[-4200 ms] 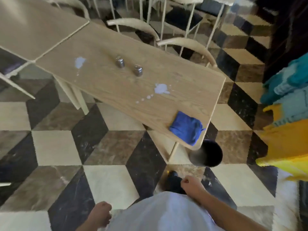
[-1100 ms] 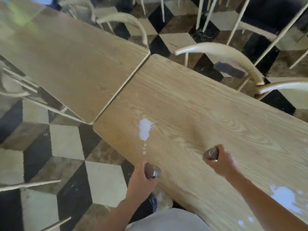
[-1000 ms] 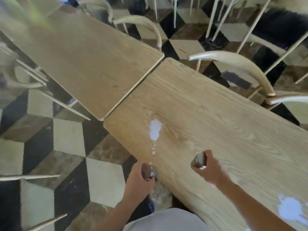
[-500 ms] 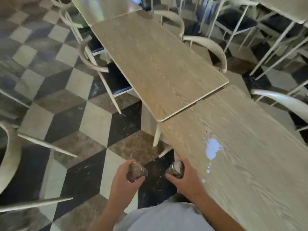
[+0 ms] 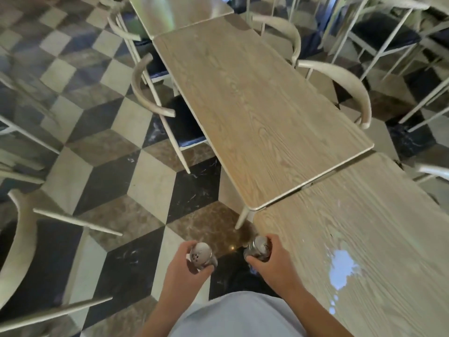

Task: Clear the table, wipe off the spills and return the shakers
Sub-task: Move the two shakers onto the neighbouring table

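Note:
My left hand [image 5: 182, 271] grips a glass shaker with a metal perforated lid [image 5: 202, 257], held over the floor. My right hand [image 5: 272, 263] grips a second shaker [image 5: 258, 249] just off the near-left corner of the wooden table [image 5: 379, 239]. A white spill [image 5: 343, 268] with small drops below it lies on that table, to the right of my right hand. Both shakers are upright, close together in front of my body.
A second wooden table [image 5: 252, 108] butts against the first and runs away from me, with a third beyond it. Pale curved-back chairs [image 5: 150, 93] stand along both sides, and another chair [image 5: 19, 239] is at the left. The floor is checkered stone.
I took both shakers off the table and turned left. My hands drew in toward my body, and the spill now lies farther right in view.

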